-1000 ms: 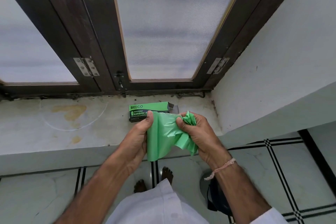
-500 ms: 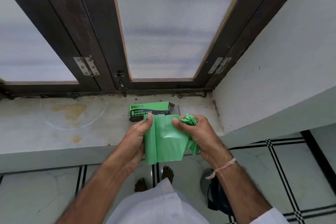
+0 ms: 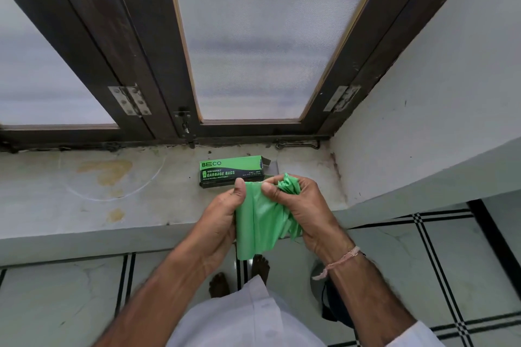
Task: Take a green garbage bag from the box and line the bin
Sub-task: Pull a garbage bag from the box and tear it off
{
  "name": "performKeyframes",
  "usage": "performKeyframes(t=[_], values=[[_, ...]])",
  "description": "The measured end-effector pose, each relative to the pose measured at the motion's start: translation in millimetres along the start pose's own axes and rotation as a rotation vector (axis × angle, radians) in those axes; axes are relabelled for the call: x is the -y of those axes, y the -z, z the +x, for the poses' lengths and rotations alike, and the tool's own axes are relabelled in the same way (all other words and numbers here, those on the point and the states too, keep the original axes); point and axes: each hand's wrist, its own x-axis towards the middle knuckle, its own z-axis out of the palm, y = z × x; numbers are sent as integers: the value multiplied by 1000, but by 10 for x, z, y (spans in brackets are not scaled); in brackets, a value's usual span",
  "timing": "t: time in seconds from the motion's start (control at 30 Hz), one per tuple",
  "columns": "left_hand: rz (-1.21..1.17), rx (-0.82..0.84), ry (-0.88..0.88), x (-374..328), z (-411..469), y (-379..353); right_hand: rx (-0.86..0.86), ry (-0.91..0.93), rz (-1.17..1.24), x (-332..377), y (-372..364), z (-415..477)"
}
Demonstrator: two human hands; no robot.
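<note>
Left of box (image 3: 232, 170): the stained sill (image 3: 112, 205) stretches wide and open to the picture's edge.
Behind box: the dark window frame (image 3: 158, 65) rises close, its latch (image 3: 184, 125) hanging down; only a thin strip of sill lies between.
Right of box: the open end flap (image 3: 270, 167), a short run of sill, then the white wall (image 3: 423, 93) shuts the corner.
Front of box: the left hand (image 3: 220, 222) and right hand (image 3: 304, 214), gripping the green bag (image 3: 259, 228), block the near side.
Above box: open air.
Below, nearer than box: tiled floor, bare feet, and the bin (image 3: 316, 276) under the right wrist.
</note>
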Motion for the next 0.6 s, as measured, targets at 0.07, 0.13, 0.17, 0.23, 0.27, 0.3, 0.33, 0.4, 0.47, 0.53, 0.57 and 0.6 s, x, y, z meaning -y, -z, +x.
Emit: performKeyframes(t=[0.07,0.13,0.17,0.23,0.27,0.3,0.33,0.4,0.47,0.53,0.57,0.6], values=[[-5,-11,-5,-4,8,3,9,-6,3,10,16,-3],[-11,-13,-1,-3,28,9,27,-19,37,4,15,-13],[-18,-13,3,-3,40,13,32,-28,52,1,8,-15],[-27,-12,15,0,54,26,36,-39,61,-18,-7,-9],[-31,-8,23,-1,57,29,35,-40,51,-30,-9,-4],[-32,-6,30,-1,64,35,33,-39,38,-38,-10,4],[-29,-8,33,4,73,33,30,-34,23,-45,-4,11],[-3,-40,33,7,86,24,28,-17,-6,-52,1,21],[16,-70,38,15,97,8,33,10,-33,-60,-5,19],[10,-111,37,19,101,-18,42,55,-56,-77,-30,15],[-8,-138,36,19,103,-36,44,83,-71,-93,-49,15],[-37,-164,36,21,108,-46,38,113,-83,-112,-73,13]])
